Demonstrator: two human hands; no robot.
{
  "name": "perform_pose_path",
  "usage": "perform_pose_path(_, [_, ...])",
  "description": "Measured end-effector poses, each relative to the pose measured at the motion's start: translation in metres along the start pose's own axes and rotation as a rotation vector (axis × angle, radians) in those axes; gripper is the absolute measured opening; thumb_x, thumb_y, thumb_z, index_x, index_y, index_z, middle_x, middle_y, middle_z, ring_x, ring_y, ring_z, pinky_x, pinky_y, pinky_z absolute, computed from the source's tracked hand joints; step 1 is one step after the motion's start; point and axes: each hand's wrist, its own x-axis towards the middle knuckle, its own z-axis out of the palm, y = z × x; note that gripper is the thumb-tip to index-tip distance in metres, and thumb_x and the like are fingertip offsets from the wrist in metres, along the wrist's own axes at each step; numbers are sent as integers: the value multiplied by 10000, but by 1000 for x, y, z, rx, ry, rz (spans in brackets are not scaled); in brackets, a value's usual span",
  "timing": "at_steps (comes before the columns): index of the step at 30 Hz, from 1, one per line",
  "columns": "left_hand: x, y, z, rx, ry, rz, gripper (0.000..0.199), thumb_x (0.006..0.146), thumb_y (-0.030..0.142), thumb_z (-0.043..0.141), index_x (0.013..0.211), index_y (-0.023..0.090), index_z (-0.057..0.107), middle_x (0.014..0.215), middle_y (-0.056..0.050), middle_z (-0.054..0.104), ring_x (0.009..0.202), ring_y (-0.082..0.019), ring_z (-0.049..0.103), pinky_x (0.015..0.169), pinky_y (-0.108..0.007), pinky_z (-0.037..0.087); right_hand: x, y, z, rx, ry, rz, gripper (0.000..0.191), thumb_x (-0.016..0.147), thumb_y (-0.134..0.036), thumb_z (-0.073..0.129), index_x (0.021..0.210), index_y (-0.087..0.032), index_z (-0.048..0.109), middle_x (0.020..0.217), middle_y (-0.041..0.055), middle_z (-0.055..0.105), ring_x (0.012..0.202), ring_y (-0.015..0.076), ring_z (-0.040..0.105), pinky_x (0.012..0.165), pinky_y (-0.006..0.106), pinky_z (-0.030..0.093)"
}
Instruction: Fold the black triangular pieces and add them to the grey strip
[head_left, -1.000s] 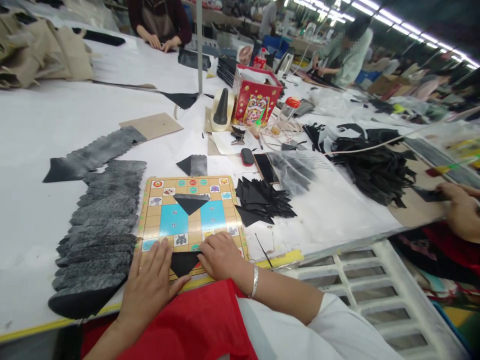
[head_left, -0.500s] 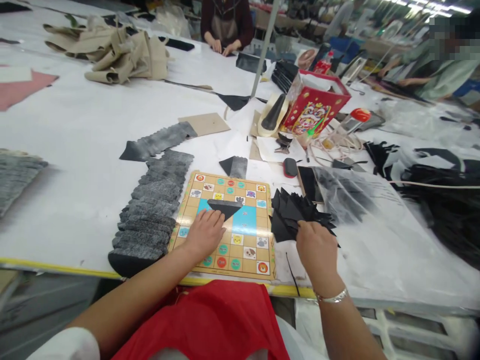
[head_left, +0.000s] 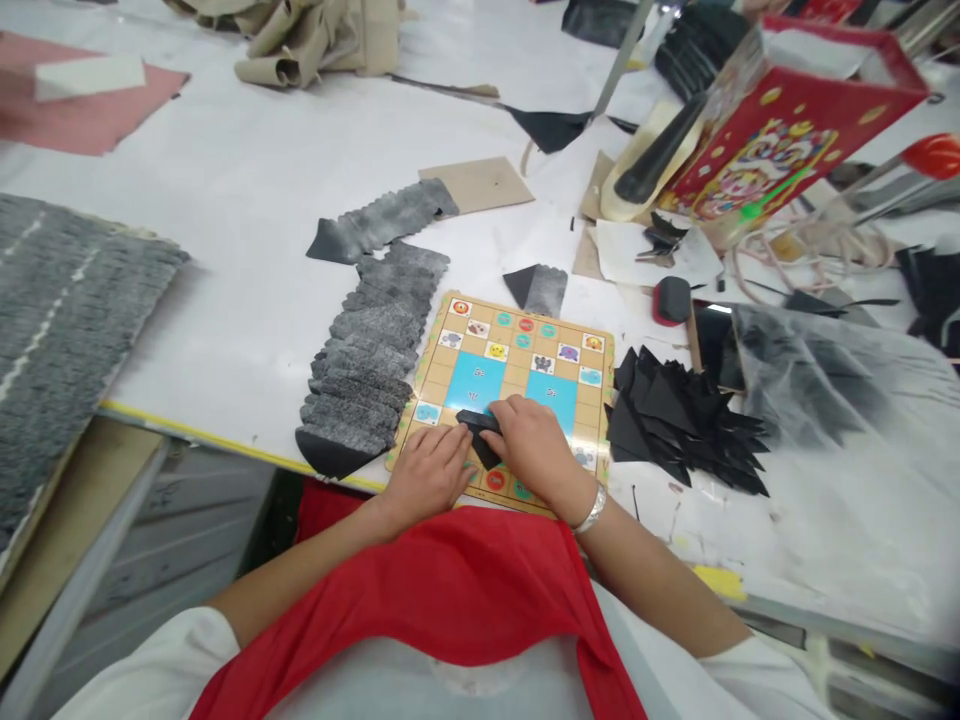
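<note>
Toward six o'clock on the board [head_left: 516, 378]: black piece [head_left: 486, 453], likely light, soft; I'd take its fold.
Left hand [head_left: 426, 472]: unclenched, touching it.
Right hand [head_left: 538, 450]: pinching its fold.

A workshop, with cut black pieces [head_left: 679, 420] and tan material [head_left: 300, 40] on a long white worktable [head_left: 247, 220].

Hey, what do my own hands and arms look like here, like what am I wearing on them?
Both your left hand and right hand are bare, with no gloves. A shiny silver-coloured metal bracelet circles your right wrist; the left shows none. Loose white fabric sleeves end near your elbows, leaving both forearms uncovered.
</note>
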Motion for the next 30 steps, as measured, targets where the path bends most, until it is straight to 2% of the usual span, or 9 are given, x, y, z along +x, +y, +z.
perform_pose_path(4, [-1,-5,-1,-34,-29,41,350,895,330,457,1159,142,590,1172,-109,626,1034,-233,554,883,-382,397,1,4,-3,54,-58,19,189,820,-339,628,905,-185,559,872,60,620,827,204,546,682,291,332])
perform_pose_path(7, [-1,-7,0,-40,-2,61,356,883,335,482,1159,135,583,1155,-107,632,1021,-230,555,881,-389,399,-1,4,2,102,-17,-12,196,847,-377,586,891,-186,575,870,56,610,839,201,532,706,292,343])
perform_pose_path(10, [-1,-9,1,-27,21,58,355,870,353,506,1134,132,592,1143,-107,634,1010,-233,556,877,-393,401,-6,6,12,145,48,-44,192,907,-336,493,895,-175,597,864,62,598,840,188,519,734,287,358])
perform_pose_path(16, [0,-11,-1,-33,11,50,347,866,381,508,1108,151,601,1140,-105,633,1003,-233,559,875,-396,398,-16,12,38,148,247,-186,255,938,-222,418,1121,-163,585,941,74,613,855,180,511,754,291,373])
perform_pose_path(18, [1,-12,-1,-46,4,56,354,868,396,502,1101,149,602,1137,-104,634,999,-234,559,869,-394,399,-18,14,41,101,274,-243,283,938,-212,412,1162,-150,572,956,82,616,850,187,505,739,298,373])
perform_pose_path(24, [2,-15,-1,-62,9,-4,418,879,419,478,1163,125,564,1103,-135,619,1010,-240,546,870,-378,397,-20,13,39,-8,262,-329,312,912,-198,443,1179,-95,565,958,110,612,810,204,479,687,323,362])
perform_pose_path(27, [5,-14,-2,-16,-35,-19,526,878,484,455,1268,134,495,1006,-117,621,930,-240,550,816,-378,400,-20,12,38,-37,247,-351,333,902,-218,463,1188,-74,555,957,118,610,793,211,462,662,337,353])
perform_pose_path(30, [7,-13,-3,15,-68,-24,552,874,521,439,1286,158,487,971,-102,612,894,-240,542,786,-378,391,-21,12,37,-55,231,-361,337,904,-235,465,1186,-74,554,934,111,611,773,208,451,642,339,340])
